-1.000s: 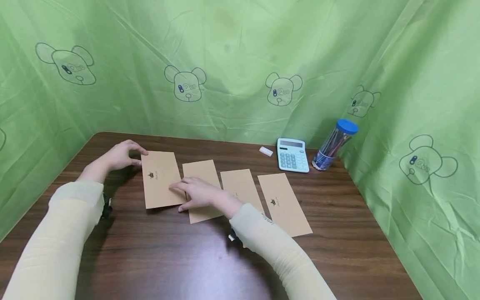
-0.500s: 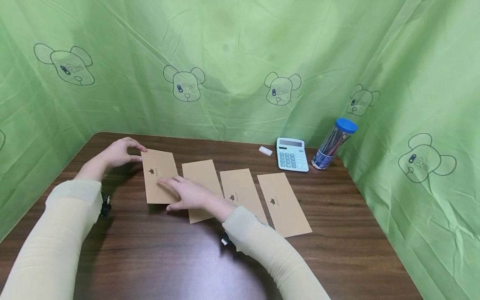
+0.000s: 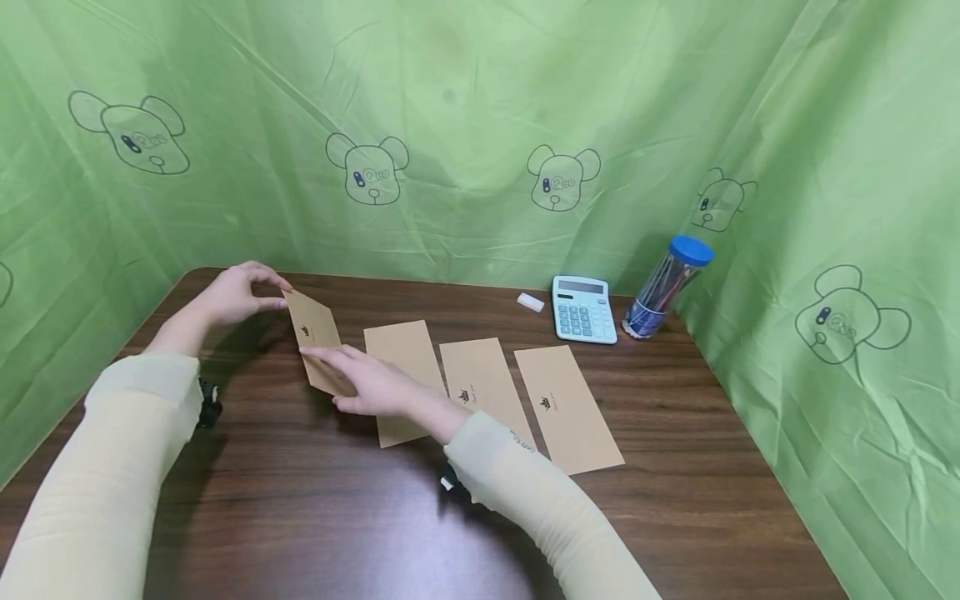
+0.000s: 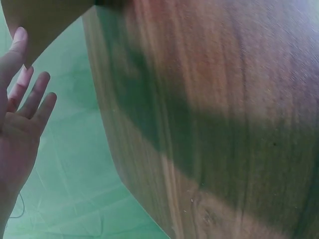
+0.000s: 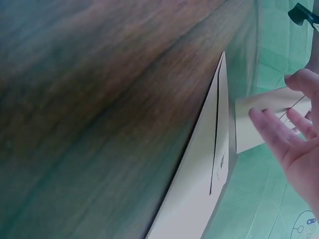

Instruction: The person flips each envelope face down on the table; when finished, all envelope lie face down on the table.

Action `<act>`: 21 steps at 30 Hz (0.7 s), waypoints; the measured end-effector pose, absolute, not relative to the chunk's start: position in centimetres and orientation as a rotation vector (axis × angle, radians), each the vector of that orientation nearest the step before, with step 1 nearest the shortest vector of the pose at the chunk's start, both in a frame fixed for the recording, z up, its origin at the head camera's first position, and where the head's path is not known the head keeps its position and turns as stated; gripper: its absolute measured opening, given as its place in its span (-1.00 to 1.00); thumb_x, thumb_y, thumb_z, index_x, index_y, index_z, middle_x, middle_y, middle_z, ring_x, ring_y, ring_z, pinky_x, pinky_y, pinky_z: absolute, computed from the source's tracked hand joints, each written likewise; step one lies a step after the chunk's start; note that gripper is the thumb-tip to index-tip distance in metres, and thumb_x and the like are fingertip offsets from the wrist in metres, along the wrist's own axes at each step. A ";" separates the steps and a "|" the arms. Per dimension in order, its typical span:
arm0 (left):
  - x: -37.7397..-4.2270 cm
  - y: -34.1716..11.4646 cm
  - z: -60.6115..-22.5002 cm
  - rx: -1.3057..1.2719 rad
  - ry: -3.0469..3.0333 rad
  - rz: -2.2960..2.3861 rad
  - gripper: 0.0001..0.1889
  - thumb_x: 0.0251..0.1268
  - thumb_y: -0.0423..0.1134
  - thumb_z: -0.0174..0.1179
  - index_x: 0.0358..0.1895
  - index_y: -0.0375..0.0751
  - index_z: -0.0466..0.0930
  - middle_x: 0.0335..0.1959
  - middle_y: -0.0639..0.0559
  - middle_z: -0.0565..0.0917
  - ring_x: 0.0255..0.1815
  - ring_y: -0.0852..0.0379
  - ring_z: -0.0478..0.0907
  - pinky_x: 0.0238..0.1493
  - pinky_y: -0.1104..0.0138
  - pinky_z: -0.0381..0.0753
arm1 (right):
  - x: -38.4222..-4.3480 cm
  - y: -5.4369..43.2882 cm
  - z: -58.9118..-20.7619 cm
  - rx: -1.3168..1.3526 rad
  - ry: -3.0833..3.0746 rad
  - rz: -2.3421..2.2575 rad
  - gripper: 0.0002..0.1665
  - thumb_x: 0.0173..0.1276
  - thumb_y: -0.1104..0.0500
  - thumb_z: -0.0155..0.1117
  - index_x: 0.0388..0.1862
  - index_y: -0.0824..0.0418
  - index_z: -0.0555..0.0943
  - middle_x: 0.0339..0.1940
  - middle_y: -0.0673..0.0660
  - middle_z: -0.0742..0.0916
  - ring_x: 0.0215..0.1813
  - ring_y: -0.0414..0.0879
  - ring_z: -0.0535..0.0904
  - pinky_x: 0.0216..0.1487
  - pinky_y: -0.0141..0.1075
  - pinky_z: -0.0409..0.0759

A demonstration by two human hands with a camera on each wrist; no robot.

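Note:
A brown paper envelope [image 3: 315, 330] with a small black crown print is lifted and tilted at the left of the table. My left hand [image 3: 232, 295] pinches its upper left corner between thumb and fingers. In the left wrist view the thumb of that hand [image 4: 17, 129] lies against the dark underside of the envelope [image 4: 47, 22]. Across the lower front of the same envelope reach the nearly straight fingers of my right hand [image 3: 375, 383], with the thumb spread below. Three like envelopes lie flat in a row: one beside it [image 3: 408, 354], a middle one [image 3: 487, 375], a right one [image 3: 570, 408].
Behind the row are a white eraser-like block [image 3: 530, 302], a pale blue calculator [image 3: 584, 310] and a clear tube of thin sticks with a blue lid [image 3: 667, 287]. Green curtains [image 3: 465, 108] hang along the back and sides of the brown wooden table [image 3: 315, 517].
The left envelope has risen from lying low to a steep tilt, its face turning rightward. My left hand has lifted its corner slightly; my right hand has slid left along its lower part.

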State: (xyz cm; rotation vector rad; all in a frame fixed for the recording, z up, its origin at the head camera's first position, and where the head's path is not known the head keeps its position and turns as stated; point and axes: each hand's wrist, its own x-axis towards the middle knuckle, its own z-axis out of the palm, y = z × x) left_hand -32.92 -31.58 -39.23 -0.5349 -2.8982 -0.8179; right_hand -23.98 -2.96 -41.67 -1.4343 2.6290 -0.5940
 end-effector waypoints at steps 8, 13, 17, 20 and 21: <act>-33.4 -30.9 -38.2 -0.502 -2.870 -0.934 -0.58 0.13 -0.12 0.34 -0.01 -0.32 0.58 0.03 -0.26 0.45 0.07 -0.29 0.46 0.12 -0.11 0.36 | -24.2 -2.9 -41.4 -1.481 2.517 -0.899 -0.01 0.20 0.24 0.34 0.50 -0.08 0.04 0.21 0.10 0.46 0.06 -0.18 0.54 0.04 -0.59 0.41; -33.4 -30.3 -37.7 -0.489 -2.884 -0.995 -0.53 0.12 -0.10 0.35 0.03 -0.32 0.51 0.09 -0.30 0.38 0.10 -0.42 0.44 0.19 -0.16 0.30 | -24.4 -2.6 -41.3 -1.493 2.474 -1.008 -0.04 0.16 0.27 0.38 0.46 0.03 0.11 0.32 0.14 0.41 0.12 -0.18 0.54 0.18 -0.58 0.34; -33.6 -29.8 -37.9 -0.516 -2.873 -1.047 -0.50 0.12 -0.16 0.35 0.07 -0.34 0.45 0.12 -0.31 0.37 0.10 -0.40 0.45 0.13 -0.14 0.39 | -24.5 -2.3 -41.4 -1.486 2.477 -1.021 -0.06 0.11 0.25 0.44 0.41 0.10 0.17 0.33 0.11 0.41 0.08 -0.19 0.55 0.15 -0.58 0.38; -33.8 -29.3 -38.0 -0.547 -2.863 -1.077 -0.46 0.13 -0.24 0.34 0.15 -0.35 0.38 0.14 -0.33 0.39 0.12 -0.36 0.44 0.10 -0.13 0.43 | -24.6 -2.1 -41.4 -1.460 2.533 -0.984 -0.12 0.09 0.16 0.47 0.35 0.14 0.24 0.28 0.05 0.45 0.03 -0.22 0.55 0.12 -0.60 0.37; -33.8 -29.2 -38.1 -0.551 -2.863 -1.083 -0.43 0.14 -0.24 0.34 0.18 -0.34 0.35 0.15 -0.34 0.40 0.13 -0.34 0.44 0.09 -0.12 0.43 | -24.6 -2.0 -41.4 -1.453 2.560 -0.963 -0.14 0.08 0.13 0.48 0.32 0.14 0.27 0.26 0.03 0.48 0.02 -0.23 0.54 0.11 -0.60 0.36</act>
